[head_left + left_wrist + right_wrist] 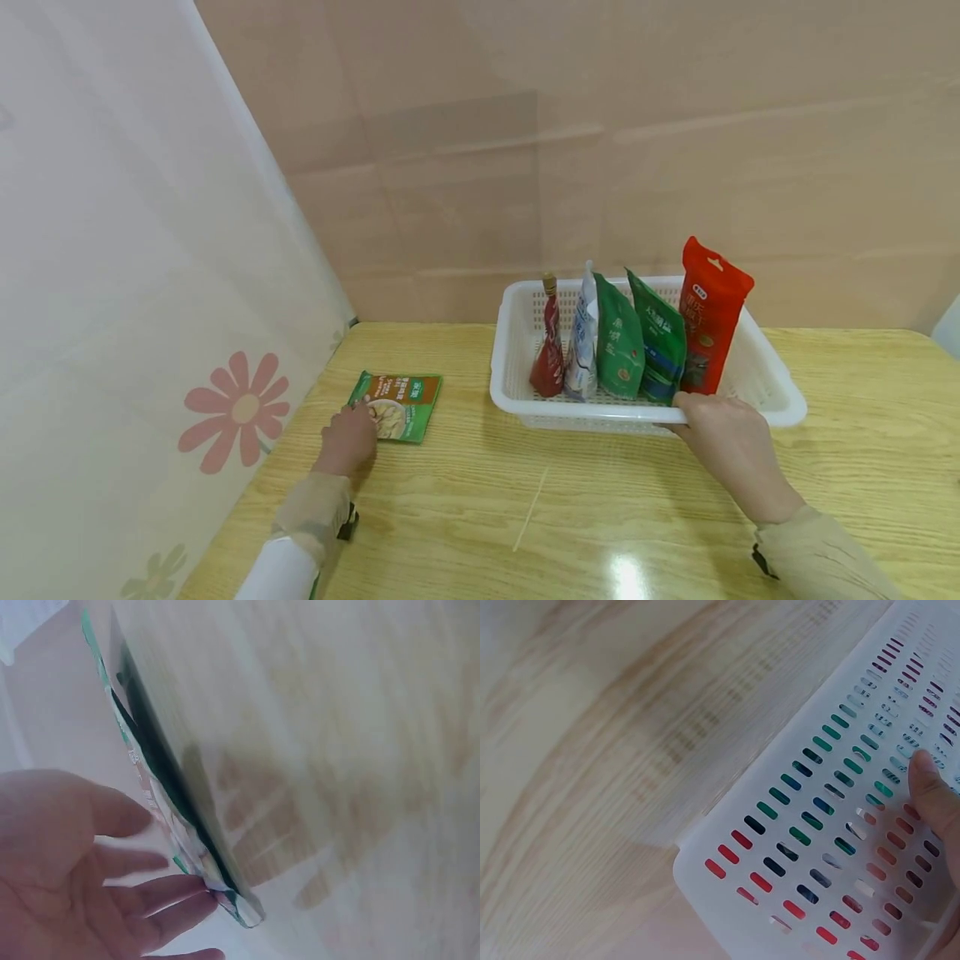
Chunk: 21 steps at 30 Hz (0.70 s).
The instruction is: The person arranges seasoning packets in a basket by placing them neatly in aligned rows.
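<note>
A green and brown food packet (pixel 408 408) with a bowl pictured on it lies on the table at the left. My left hand (pixel 354 435) is at its near left corner. In the left wrist view the fingers (pixel 169 900) are spread and loosely extended, with fingertips touching the edge of the packet (pixel 176 817). My right hand (pixel 731 437) grips the front rim of a white plastic basket (pixel 517 406); its thumb (pixel 928 780) presses on the slotted outer wall in the right wrist view.
Upright in the basket stand a dark red pouch with a gold cap (pixel 551 354), a white and blue bag (pixel 582 342), two green bags (pixel 618 346) and a tall red bag (pixel 712 317). A beige wall covering (pixel 450 208) rises behind the table; a flowered curtain (pixel 150 250) borders the left.
</note>
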Each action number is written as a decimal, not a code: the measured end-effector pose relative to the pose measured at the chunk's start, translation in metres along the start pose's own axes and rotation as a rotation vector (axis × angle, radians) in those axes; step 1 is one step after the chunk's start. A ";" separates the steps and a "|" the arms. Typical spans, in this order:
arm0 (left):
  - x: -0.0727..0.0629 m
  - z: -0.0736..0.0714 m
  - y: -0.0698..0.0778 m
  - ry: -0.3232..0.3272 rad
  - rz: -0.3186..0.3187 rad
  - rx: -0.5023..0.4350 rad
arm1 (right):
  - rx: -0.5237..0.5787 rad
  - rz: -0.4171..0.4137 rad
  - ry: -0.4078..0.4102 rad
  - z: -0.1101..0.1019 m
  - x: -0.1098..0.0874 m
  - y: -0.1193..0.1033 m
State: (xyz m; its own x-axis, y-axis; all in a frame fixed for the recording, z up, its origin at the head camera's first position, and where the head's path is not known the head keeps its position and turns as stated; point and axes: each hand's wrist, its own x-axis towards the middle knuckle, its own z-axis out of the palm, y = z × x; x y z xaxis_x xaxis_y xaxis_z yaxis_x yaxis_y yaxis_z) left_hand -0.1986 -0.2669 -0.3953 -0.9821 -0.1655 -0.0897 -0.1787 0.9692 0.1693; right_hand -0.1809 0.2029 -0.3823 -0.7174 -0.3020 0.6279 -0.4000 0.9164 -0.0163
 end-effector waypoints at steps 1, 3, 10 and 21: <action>0.001 -0.001 0.000 0.029 -0.020 -0.013 | -0.004 -0.004 0.003 0.000 0.000 0.000; 0.002 -0.003 -0.003 0.094 -0.055 -0.049 | -0.007 -0.009 0.005 0.000 0.000 0.000; 0.011 0.002 -0.023 0.101 -0.207 -0.253 | -0.014 -0.035 0.016 0.002 -0.002 0.001; 0.014 0.001 -0.031 0.076 -0.154 -0.402 | -0.031 -0.031 0.037 0.002 -0.002 0.000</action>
State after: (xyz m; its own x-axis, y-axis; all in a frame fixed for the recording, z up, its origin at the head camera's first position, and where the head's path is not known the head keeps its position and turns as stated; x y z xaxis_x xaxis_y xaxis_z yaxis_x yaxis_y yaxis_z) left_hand -0.2064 -0.2990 -0.4023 -0.9410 -0.3300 -0.0742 -0.3176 0.7865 0.5297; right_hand -0.1806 0.2033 -0.3849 -0.6829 -0.3214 0.6560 -0.4036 0.9145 0.0279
